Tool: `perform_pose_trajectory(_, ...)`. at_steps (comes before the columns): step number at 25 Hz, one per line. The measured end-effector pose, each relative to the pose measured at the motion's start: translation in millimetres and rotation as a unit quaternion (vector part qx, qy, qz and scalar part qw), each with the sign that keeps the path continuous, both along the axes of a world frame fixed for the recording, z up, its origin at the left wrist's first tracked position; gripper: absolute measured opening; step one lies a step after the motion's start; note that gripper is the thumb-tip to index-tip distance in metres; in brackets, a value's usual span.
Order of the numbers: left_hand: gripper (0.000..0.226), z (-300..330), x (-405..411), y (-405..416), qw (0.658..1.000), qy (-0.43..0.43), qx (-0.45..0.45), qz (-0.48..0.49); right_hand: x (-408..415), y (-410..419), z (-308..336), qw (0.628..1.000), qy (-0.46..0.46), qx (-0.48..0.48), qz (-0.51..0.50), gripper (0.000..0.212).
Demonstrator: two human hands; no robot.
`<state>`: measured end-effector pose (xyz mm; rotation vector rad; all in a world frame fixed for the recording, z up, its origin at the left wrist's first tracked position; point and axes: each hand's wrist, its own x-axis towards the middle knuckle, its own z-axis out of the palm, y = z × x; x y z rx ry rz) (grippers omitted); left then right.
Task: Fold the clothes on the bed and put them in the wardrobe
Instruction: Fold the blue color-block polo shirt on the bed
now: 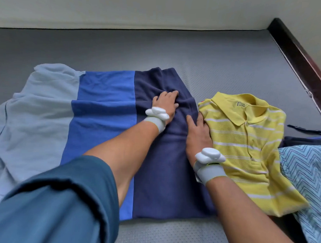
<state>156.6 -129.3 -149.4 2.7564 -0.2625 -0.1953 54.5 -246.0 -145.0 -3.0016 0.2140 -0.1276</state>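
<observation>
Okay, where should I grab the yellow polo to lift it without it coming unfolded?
Probably by its two long folded sides, sliding hands under from left and right. The yellow polo lies folded, collar toward the wall, hem toward you; its left edge is beside the right hand, and its right edge overlaps the zigzag shirt.

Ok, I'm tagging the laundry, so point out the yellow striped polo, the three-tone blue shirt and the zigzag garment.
yellow striped polo (246, 142): head view, on its chest.
three-tone blue shirt (101, 115): head view, on its mid-blue band.
zigzag garment (307, 166): head view, on its patterned cloth.

I face a grey dotted mattress (222, 60), a pale wall (123, 9) behind it and a dark wooden bed frame (296, 53) on my right.
</observation>
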Motion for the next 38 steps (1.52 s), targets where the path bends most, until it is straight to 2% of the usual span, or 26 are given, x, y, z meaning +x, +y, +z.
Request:
perform_pose_trajectory(2,0.057,-27.0,-25.8,0.3,0.996,-0.030,0.083,-0.003,-23.1,16.7,-5.3,0.997,-0.057,-0.024,0.046,0.060)
perform_pose_trajectory(4,0.063,-36.8,-52.4,12.4,0.984,-0.106,0.143,0.007,-60.4,38.6,-22.3,0.988,0.007,0.042,0.148,0.068)
perform_pose_trajectory(6,0.064,-33.3,-74.7,28.1,0.982,-0.089,0.166,-0.025,-92.9,47.7,-34.9,0.980,0.062,0.066,0.176,0.081)
perform_pose_trajectory(8,0.062,-32.7,-94.0,35.7,0.983,-0.054,0.172,-0.024,-105.5,42.1,-43.6,0.983,0.040,0.026,0.176,0.083)
perform_pose_trajectory(10,0.060,-31.1,-116.1,42.6,0.984,-0.044,0.172,-0.005,-117.1,39.6,-40.0,0.982,0.076,0.014,0.175,0.080)
perform_pose_trajectory(13,0.060,-20.0,-157.8,68.4,0.989,-0.070,0.131,0.014,-141.4,44.6,-24.3,0.978,0.126,-0.003,0.166,0.070)
perform_pose_trajectory(15,0.063,-12.2,-195.2,96.4,0.991,-0.084,0.101,-0.008,-156.1,45.3,-16.9,0.972,0.150,-0.012,0.178,0.066)
perform_pose_trajectory(18,0.087,-14.8,-258.4,140.5,0.991,-0.050,0.107,-0.057,-173.0,41.8,-10.6,0.952,0.202,-0.023,0.228,0.071)
perform_pose_trajectory(21,0.108,-15.1,-299.5,175.5,0.990,0.009,0.130,-0.049,-188.6,36.3,-1.6,0.921,0.265,-0.032,0.283,0.092)
perform_pose_trajectory(23,0.103,-9.5,-312.6,192.3,0.988,0.004,0.143,-0.062,-190.9,36.2,12.1,0.910,0.299,-0.052,0.284,0.098)
perform_pose_trajectory(24,0.097,-6.4,-317.3,202.3,0.986,-0.005,0.152,-0.066,-191.8,39.7,21.2,0.908,0.301,-0.071,0.284,0.093)
perform_pose_trajectory(27,0.078,1.7,-325.1,237.4,0.983,-0.007,0.181,-0.036,-193.4,47.7,34.4,0.921,0.237,-0.115,0.285,0.054)
perform_pose_trajectory(29,0.069,16.0,-331.6,260.7,0.974,0.059,0.213,0.051,-194.9,47.4,36.4,0.927,0.229,-0.127,0.267,0.039)
perform_pose_trajectory(31,0.052,28.5,-335.0,278.5,0.951,0.130,0.261,0.102,-188.9,46.3,41.0,0.916,0.271,-0.145,0.258,0.034)
perform_pose_trajectory(33,0.035,44.9,-332.0,292.7,0.942,0.186,0.267,0.077,-177.9,47.3,50.2,0.898,0.311,-0.164,0.265,0.035)
perform_pose_trajectory(35,0.033,71.8,-316.5,306.8,0.940,0.255,0.227,-0.002,-165.8,49.2,65.0,0.884,0.341,-0.175,0.266,0.037)
perform_pose_trajectory(37,0.034,105.7,-284.0,319.2,0.903,0.347,0.245,-0.063,-146.2,50.8,84.1,0.880,0.347,-0.184,0.268,0.037)
perform_pose_trajectory(38,0.035,119.2,-263.3,324.5,0.887,0.364,0.275,-0.074,-133.4,51.4,92.2,0.882,0.336,-0.194,0.267,0.037)
